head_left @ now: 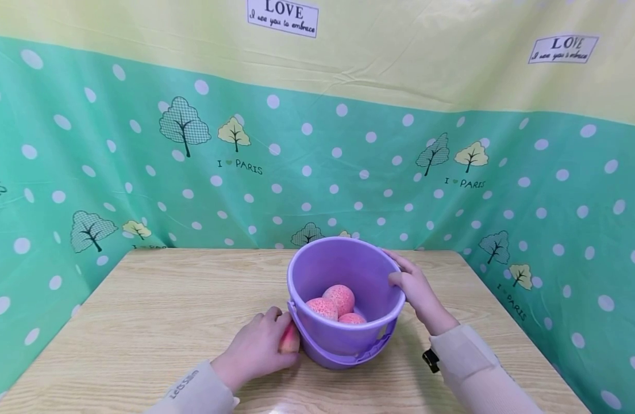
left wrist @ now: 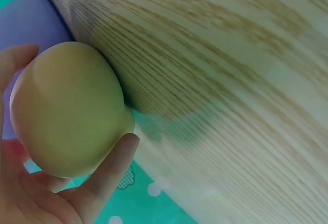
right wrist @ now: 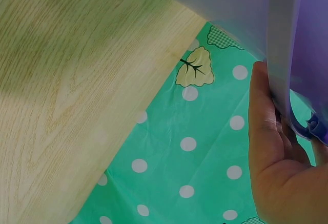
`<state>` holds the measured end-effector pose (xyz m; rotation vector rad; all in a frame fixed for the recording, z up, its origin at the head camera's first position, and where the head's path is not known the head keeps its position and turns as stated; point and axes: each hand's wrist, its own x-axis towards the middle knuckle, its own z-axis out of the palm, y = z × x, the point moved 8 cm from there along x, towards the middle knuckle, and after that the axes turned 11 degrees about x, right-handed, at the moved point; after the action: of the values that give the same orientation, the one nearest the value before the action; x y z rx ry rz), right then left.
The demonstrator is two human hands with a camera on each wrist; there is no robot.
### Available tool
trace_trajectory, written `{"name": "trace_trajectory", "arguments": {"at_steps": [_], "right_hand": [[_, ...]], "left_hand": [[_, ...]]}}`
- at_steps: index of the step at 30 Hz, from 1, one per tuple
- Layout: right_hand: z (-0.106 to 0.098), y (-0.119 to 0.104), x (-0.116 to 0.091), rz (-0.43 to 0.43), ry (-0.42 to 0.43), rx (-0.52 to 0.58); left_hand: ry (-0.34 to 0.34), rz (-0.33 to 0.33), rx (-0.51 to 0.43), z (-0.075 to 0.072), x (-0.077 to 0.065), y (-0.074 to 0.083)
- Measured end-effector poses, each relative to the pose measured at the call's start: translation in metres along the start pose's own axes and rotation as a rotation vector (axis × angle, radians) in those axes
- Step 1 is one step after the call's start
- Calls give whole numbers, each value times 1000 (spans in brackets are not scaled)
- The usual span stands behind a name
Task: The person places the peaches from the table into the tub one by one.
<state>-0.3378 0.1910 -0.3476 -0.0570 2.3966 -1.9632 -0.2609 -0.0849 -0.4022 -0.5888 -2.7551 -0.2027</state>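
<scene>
A purple bucket (head_left: 343, 264) stands on the table, its mouth facing me and its handle hanging down the near side. Inside lie pink speckled balls (head_left: 340, 300), three of them showing. At the bucket's right side, my right hand (head_left: 420, 293) grips the rim, thumb over the edge; in the right wrist view the fingers are partly hidden by the bucket. My left hand (head_left: 257, 345) holds a peach (left wrist: 72, 111), yellow with a pink blush and a small pointed tip. Thumb and fingers curve round the peach, low beside the bucket's left wall.
The wood-grain table (head_left: 193, 299) extends on both sides of the bucket. Green polka-dot cloth (head_left: 276, 195) hangs behind it and along both sides. A black buckle (head_left: 431, 360) dangles by the right sleeve.
</scene>
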Motion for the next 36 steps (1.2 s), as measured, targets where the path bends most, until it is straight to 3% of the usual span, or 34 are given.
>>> {"name": "trace_trajectory", "arguments": {"at_steps": [17,36], "right_hand": [[1,-1,0,-1,1,-3],[1,0,-1,11,1,-7]], "left_hand": [[-3,6,10,5,2,1],[-61,-19,-63,10,4,2]]}}
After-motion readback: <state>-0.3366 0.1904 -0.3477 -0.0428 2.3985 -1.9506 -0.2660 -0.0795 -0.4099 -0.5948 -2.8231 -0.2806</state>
